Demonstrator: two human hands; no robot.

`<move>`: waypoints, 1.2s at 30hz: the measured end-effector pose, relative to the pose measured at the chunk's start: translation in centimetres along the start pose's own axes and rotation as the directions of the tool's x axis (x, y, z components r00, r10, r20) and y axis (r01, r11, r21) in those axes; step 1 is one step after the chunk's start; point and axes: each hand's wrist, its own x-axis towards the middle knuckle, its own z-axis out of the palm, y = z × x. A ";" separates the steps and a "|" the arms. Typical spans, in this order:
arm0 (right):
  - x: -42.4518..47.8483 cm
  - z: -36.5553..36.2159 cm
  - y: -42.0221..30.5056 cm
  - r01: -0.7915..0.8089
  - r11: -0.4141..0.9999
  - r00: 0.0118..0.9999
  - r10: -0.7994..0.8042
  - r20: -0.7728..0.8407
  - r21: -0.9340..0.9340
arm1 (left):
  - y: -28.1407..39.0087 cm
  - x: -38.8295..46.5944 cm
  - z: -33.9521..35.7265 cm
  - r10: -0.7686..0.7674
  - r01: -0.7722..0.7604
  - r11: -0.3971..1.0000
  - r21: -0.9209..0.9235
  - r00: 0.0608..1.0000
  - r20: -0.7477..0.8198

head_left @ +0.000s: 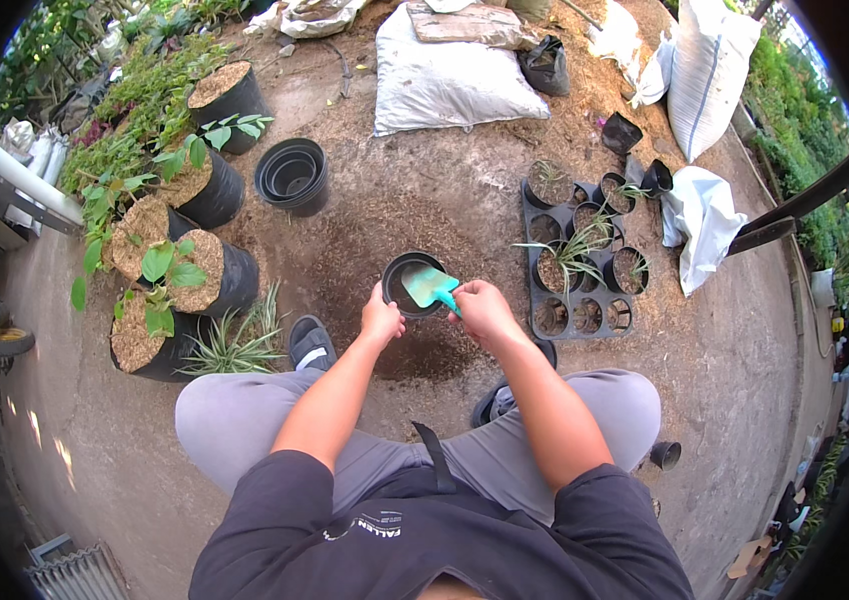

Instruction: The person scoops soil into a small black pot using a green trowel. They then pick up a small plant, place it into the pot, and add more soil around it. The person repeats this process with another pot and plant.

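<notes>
A round black plastic pot (pixel 392 276) is gripped at its left rim by my left hand (pixel 382 318). My right hand (pixel 483 307) is closed around the handle of a turquoise hand trowel (pixel 428 286), whose blade lies over the pot's mouth. The blade hides part of the inside, which looks dark. Below the pot, dark soil (pixel 424 349) is scattered on the ground between my feet. To the right, a black plastic tray (pixel 537 332) holds several small pots, some with a striped spider plant (pixel 574 251). Nested black pots (pixel 292 176) stand at the upper left.
Black grow bags (pixel 226 274) with leafy plants line the left side, beside a loose spider plant (pixel 233 346). A full white sack (pixel 454 82) lies ahead. Small black pots (pixel 657 178) and a white plastic bag (pixel 698 217) are beyond the tray. A small pot (pixel 665 455) lies near my right knee.
</notes>
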 end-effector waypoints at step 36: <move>-0.3 -0.2 1.2 0.026 0.996 0.994 -0.016 0.108 -0.088 | -1.8 3.1 -1.6 0.371 -0.291 0.883 0.369 0.914 -0.166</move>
